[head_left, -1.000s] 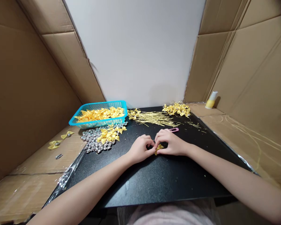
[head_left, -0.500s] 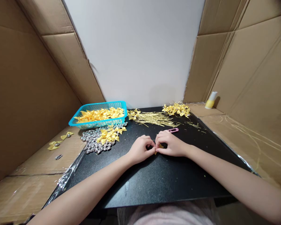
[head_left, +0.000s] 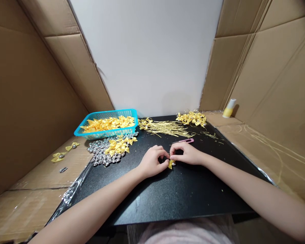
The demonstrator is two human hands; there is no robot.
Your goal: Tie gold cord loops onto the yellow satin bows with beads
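A small yellow ribbon bow with a silver bead shows just below my fingertips, low over the black table. My left hand is closed, thumb and forefinger pinching the bow's left side. Close beside it, my right hand has its thumb and forefinger pinched together just above the bow; what lies between them is too small to make out. Behind my right hand lies a pink-handled cutter. Cut gold ties are heaped farther back.
A turquoise basket of yellow bows stands at the back left. Silver beads with several bows on top lie before it. Beaded bows are piled at the back right, near a spool. Cardboard walls enclose both sides.
My right hand has shifted slightly up and its fingers have drawn back from the bow, so more of the bow and its bead shows. My left hand has stayed in place.
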